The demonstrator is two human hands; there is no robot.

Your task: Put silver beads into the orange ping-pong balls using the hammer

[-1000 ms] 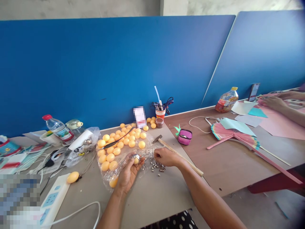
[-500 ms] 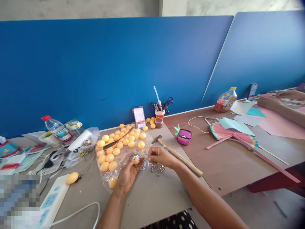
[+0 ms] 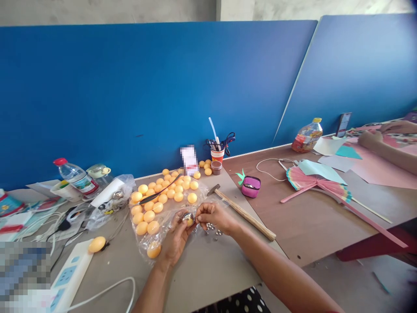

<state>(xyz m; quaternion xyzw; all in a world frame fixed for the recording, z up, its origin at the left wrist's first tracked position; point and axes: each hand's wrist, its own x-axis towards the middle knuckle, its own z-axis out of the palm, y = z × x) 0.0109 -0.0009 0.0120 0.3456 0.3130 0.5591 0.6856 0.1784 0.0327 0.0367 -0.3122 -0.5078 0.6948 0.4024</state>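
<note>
In the head view, a grey bench (image 3: pixel 211 269) adjoins a blue partition (image 3: pixel 130 95), concrete wall (image 3: pixel 104 11) behind. Above the bench, the left hand (image 3: pixel 176 241) grips a silver-covered yellow ball (image 3: pixel 188 218); the right hand (image 3: pixel 216 217) pinches just beside it, on what I cannot tell.

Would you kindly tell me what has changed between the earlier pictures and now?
The right hand has moved left from the loose metal beads to beside the silver ball; whether its fingertips hold a bead is too small to tell. Nothing was visibly let go. The left hand still holds the silver ball, and the hammer and yellow balls stayed put.
</note>
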